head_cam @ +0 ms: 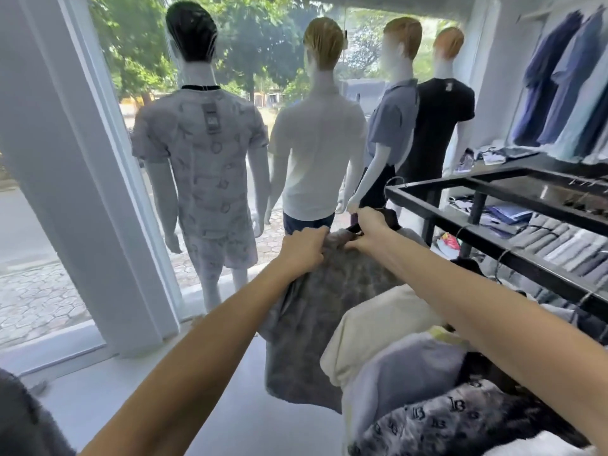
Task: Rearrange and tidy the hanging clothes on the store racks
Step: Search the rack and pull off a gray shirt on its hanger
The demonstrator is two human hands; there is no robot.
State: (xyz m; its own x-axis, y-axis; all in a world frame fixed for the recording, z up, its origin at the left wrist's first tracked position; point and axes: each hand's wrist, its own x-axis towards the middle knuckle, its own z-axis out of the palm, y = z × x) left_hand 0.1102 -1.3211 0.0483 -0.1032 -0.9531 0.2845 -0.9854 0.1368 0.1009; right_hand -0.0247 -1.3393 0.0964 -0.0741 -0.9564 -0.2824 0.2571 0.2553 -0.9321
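A grey-brown patterned shirt point(316, 311) hangs at the end of the black metal rack point(427, 189). My left hand point(304, 250) grips the shirt's left shoulder with curled fingers. My right hand point(370, 233) holds the shirt's collar area at its dark hanger point(390, 218), whose wire hook rises toward the rack's corner. Behind this shirt on the same rack hang a cream shirt point(375, 327), a pale lilac one point(401, 366) and a dark patterned one point(454, 419).
Several dressed mannequins point(316, 143) stand before the shop window straight ahead. A white pillar point(65, 192) is at the left. Folded clothes point(559, 245) lie under the rack's frame. Blue shirts point(566, 87) hang on the right wall. Grey floor lies below my arms.
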